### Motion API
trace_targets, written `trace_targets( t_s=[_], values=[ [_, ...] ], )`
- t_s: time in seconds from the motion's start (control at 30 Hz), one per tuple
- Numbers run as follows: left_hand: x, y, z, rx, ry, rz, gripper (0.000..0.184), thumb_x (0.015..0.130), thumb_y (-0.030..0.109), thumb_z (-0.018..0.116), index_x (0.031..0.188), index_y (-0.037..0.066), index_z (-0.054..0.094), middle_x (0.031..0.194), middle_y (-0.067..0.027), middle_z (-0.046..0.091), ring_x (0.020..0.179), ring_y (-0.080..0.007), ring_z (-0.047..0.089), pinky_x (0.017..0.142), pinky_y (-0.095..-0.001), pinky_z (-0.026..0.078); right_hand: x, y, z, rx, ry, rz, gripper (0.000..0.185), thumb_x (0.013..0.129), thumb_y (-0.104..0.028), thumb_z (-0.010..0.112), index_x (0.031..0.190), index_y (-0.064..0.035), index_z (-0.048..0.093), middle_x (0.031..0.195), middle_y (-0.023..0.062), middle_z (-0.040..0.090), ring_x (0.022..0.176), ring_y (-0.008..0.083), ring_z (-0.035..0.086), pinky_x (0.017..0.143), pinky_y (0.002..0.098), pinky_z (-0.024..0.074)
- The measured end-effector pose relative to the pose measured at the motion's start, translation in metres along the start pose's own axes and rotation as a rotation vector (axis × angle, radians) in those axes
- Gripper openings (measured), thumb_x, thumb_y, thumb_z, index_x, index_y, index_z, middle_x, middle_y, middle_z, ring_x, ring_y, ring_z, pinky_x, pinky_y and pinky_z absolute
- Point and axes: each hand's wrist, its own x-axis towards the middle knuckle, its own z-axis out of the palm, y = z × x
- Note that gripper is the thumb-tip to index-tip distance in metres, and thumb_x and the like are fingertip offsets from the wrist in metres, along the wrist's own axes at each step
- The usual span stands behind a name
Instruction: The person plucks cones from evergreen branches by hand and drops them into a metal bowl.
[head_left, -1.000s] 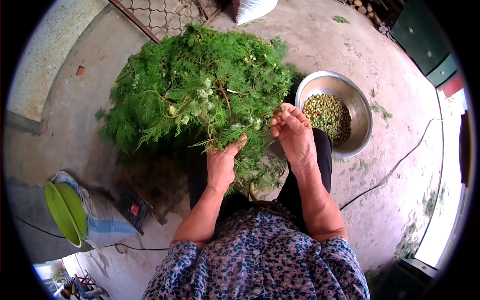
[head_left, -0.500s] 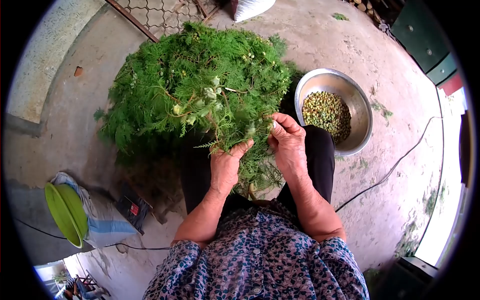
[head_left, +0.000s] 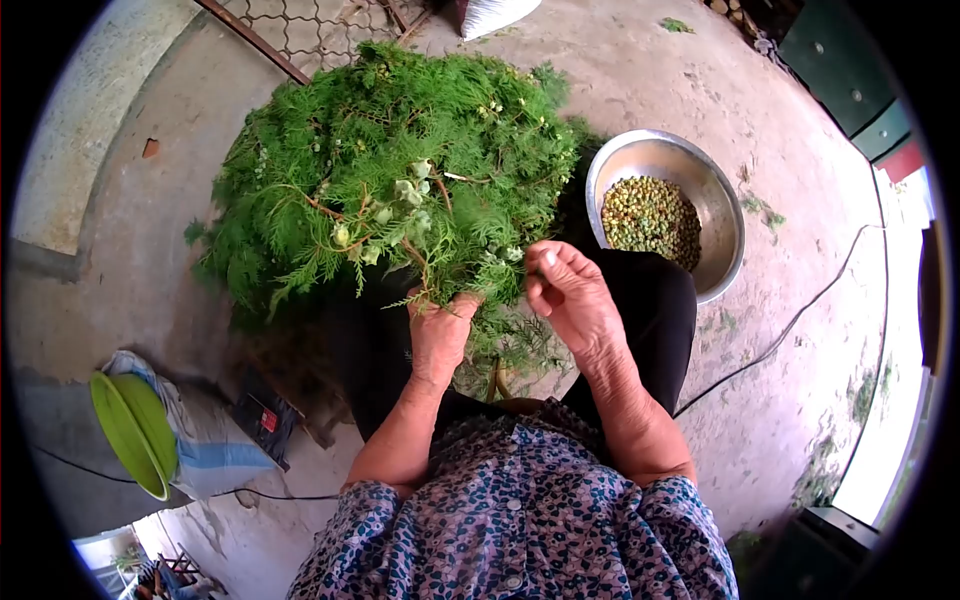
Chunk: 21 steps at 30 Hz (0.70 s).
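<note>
The left hand [head_left: 438, 338] grips a sprig [head_left: 420, 262], the right hand [head_left: 574, 296] has fingers pinched, contents unclear, and a slack pinch could drop anything short of the bowl [head_left: 716, 205]

- A broad, dense heap of arborvitae branches [head_left: 330, 150], bright green and feathery, mounded up with brown stems showing here and there and its underside in shadow
- An arborvitae sprig [head_left: 424, 268] at the near edge of the heap, its stem gripped in the left hand [head_left: 440, 335], its tips spread over the foliage behind
- Pale green, knobbly cones [head_left: 410, 192] still attached, clustered near the middle of the heap, with a yellowish one to their left and a smaller group lower right
- A round, shiny metal bowl [head_left: 722, 200], upright, just right of the heap
- Small loose cones [head_left: 650, 222] piled inside it, mixed green, yellow and brown, covering part of the bottom
</note>
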Motion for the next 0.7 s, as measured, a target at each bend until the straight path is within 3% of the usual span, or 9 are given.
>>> trace_targets(
  t_s=[0.13, 0.23, 0.3, 0.37, 0.5, 0.57, 0.7],
  values=[
    [-0.003, 0.024, 0.014, 0.148, -0.014, 0.039, 0.011, 0.076, 0.003, 0.06, 0.085, -0.001, 0.061, 0.075, -0.0031, 0.064, 0.064, -0.0108, 0.055, 0.06, -0.028, 0.044, -0.005, 0.0, 0.018, -0.031, 0.104, 0.071, 0.011, 0.083, -0.014, 0.061, 0.088, -0.0043, 0.062, 0.07, -0.0006, 0.057, 0.05, 0.0085, 0.05, 0.041, 0.0195, 0.0334],
    [-0.002, 0.024, 0.011, 0.203, -0.075, 0.05, 0.013, 0.077, 0.009, 0.064, 0.087, 0.0, 0.062, 0.075, -0.0027, 0.064, 0.064, -0.0115, 0.055, 0.061, -0.0275, 0.045, -0.002, 0.004, 0.011, -0.098, 0.105, 0.003, 0.011, 0.083, -0.015, 0.061, 0.086, -0.0041, 0.062, 0.067, -0.0017, 0.055, 0.047, 0.0079, 0.047, 0.041, 0.0189, 0.0326],
    [-0.002, 0.026, 0.009, 0.325, -0.119, 0.019, 0.018, 0.077, 0.012, 0.067, 0.089, 0.001, 0.062, 0.079, -0.0028, 0.064, 0.068, -0.0116, 0.056, 0.063, -0.0266, 0.045, -0.001, 0.005, 0.008, -0.258, 0.251, -0.122, 0.013, 0.084, -0.016, 0.061, 0.084, -0.0036, 0.062, 0.066, -0.0015, 0.054, 0.047, 0.0072, 0.044, 0.041, 0.0188, 0.0322],
    [-0.006, 0.033, 0.017, 0.168, -0.127, 0.047, 0.019, 0.076, 0.013, 0.069, 0.09, 0.002, 0.062, 0.081, -0.0029, 0.064, 0.071, -0.0118, 0.057, 0.064, -0.0262, 0.045, 0.003, 0.003, 0.005, -0.154, 0.305, -0.19, 0.015, 0.085, -0.018, 0.059, 0.085, -0.003, 0.06, 0.066, 0.0, 0.054, 0.053, 0.0078, 0.047, 0.044, 0.0201, 0.0344],
    [-0.004, 0.031, 0.009, 0.026, -0.078, 0.068, 0.018, 0.076, 0.009, 0.068, 0.092, 0.002, 0.062, 0.082, -0.0045, 0.065, 0.072, -0.0136, 0.058, 0.065, -0.0274, 0.045, 0.01, -0.008, -0.016, -0.014, 0.143, -0.173, 0.016, 0.087, -0.018, 0.055, 0.089, -0.0028, 0.057, 0.078, 0.0055, 0.057, 0.061, 0.0121, 0.053, 0.047, 0.023, 0.0415],
    [-0.005, 0.046, 0.012, 0.466, -0.062, 0.095, 0.018, 0.075, 0.007, 0.067, 0.092, 0.001, 0.063, 0.08, -0.0072, 0.066, 0.07, -0.0152, 0.059, 0.064, -0.0286, 0.046, 0.004, -0.012, -0.008, 0.007, 0.088, -0.021, 0.015, 0.087, -0.017, 0.054, 0.091, -0.0028, 0.055, 0.08, 0.0066, 0.057, 0.064, 0.0127, 0.055, 0.048, 0.0232, 0.0427],
    [-0.005, 0.05, 0.016, 0.483, -0.072, 0.125, 0.02, 0.072, 0.006, 0.066, 0.09, 0.0, 0.062, 0.078, -0.009, 0.066, 0.069, -0.017, 0.06, 0.063, -0.0302, 0.046, -0.003, -0.001, 0.001, -0.095, 0.057, 0.056, 0.015, 0.085, -0.021, 0.059, 0.084, -0.0058, 0.057, 0.072, 0.0018, 0.056, 0.055, 0.0089, 0.051, 0.042, 0.0207, 0.0354]
  ],
)
